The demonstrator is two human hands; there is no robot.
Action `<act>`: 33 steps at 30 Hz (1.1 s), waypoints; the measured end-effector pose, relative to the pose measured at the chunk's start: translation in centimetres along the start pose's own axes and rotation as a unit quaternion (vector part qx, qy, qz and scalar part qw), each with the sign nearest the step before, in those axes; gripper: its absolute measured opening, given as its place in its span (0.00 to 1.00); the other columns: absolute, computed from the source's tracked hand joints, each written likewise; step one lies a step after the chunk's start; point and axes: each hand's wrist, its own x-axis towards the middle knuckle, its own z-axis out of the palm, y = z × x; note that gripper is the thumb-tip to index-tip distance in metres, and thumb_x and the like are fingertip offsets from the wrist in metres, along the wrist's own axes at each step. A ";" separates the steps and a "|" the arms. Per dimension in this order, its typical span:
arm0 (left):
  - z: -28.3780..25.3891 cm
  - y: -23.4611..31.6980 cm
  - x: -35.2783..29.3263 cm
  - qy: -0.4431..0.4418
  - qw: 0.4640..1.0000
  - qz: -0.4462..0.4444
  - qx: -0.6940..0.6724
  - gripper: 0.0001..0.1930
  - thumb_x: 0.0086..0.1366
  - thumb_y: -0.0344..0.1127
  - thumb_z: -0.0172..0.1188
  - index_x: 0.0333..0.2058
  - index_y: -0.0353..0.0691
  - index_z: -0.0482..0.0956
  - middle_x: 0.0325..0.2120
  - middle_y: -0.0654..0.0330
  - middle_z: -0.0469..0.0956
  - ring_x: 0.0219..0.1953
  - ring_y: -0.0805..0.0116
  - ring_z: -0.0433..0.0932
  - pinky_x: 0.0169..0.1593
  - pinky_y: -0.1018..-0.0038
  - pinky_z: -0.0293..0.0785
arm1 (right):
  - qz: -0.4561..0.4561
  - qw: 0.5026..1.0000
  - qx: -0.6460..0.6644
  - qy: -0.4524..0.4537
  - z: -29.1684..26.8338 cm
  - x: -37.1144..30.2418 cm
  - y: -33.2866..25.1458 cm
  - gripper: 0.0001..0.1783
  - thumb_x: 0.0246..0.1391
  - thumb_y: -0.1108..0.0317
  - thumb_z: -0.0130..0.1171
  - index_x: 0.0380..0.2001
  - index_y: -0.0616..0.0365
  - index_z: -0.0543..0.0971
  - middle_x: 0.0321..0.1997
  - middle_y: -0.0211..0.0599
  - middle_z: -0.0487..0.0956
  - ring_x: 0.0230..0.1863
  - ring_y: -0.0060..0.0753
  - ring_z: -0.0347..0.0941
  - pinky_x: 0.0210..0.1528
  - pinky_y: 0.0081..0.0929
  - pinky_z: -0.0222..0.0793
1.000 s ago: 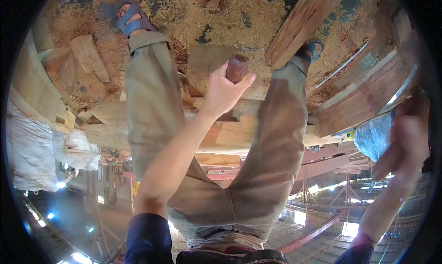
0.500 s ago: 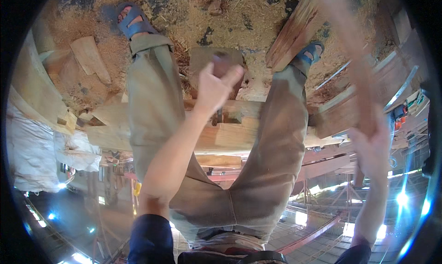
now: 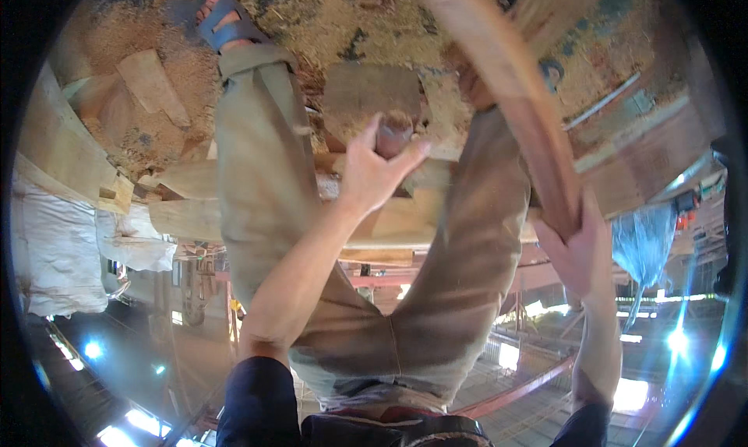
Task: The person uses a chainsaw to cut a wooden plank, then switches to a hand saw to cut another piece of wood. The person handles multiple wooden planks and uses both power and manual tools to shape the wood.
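My left hand (image 3: 368,173) is wrapped round the handle of a chisel (image 3: 394,138), whose rounded brown top with a frayed end shows between thumb and fingers. The chisel's lower part is hidden behind the hand. It stands over a pale wooden beam (image 3: 389,223) lying across between my legs. At the right, my right hand (image 3: 578,248) grips the near end of a long wooden club (image 3: 538,120). The club slants up and left past my right knee, blurred by motion, and its far end runs out of view at the top.
A flat wooden block (image 3: 362,93) lies beyond the beam. Sawdust and shavings cover the ground (image 3: 288,26), with a board offcut (image 3: 153,87) at the left. White sacks (image 3: 58,244) sit far left, a blue plastic bag (image 3: 645,241) at the right. Thick timbers (image 3: 639,163) lie right.
My right hand has swung the club leftward, so it now crosses in front of my right foot. My left hand has shifted slightly right and nearer, still holding the chisel.
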 end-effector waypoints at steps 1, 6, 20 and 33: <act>-0.2 0.0 0.4 0.001 1.000 0.014 0.028 0.19 0.60 0.41 0.76 0.42 0.34 0.82 0.32 0.62 0.83 0.34 0.76 0.77 0.42 0.73 0.75 | -0.043 0.997 0.046 0.035 0.1 -0.1 0.2 0.27 0.54 0.66 0.69 0.54 0.66 0.73 0.38 0.38 0.83 0.34 0.37 0.80 0.38 0.34 0.76; -1.7 0.1 6.7 0.173 0.981 -0.031 0.077 0.09 0.62 0.33 0.68 0.35 0.35 0.78 0.25 0.61 0.79 0.27 0.71 0.76 0.32 0.67 0.74 | 0.034 0.942 0.332 0.043 2.6 0.5 1.8 0.27 0.55 0.65 0.70 0.53 0.64 0.70 0.29 0.31 0.77 0.25 0.24 0.75 0.28 0.25 0.71; -0.5 1.4 3.0 0.000 0.985 0.016 -0.172 0.15 0.62 0.38 0.75 0.38 0.39 0.77 0.25 0.70 0.75 0.29 0.81 0.73 0.34 0.80 0.70 | 0.056 0.950 0.304 -0.035 6.6 1.7 3.2 0.32 0.51 0.53 0.74 0.49 0.66 0.74 0.33 0.37 0.78 0.35 0.28 0.73 0.39 0.30 0.71; 0.3 -1.2 2.4 -0.048 0.996 0.038 -0.068 0.14 0.61 0.38 0.76 0.27 0.39 0.78 0.18 0.74 0.73 0.24 0.86 0.68 0.28 0.81 0.64 | -0.242 0.872 0.404 0.133 -4.3 0.5 0.2 0.29 0.53 0.58 0.71 0.51 0.65 0.72 0.33 0.37 0.78 0.31 0.26 0.73 0.34 0.25 0.70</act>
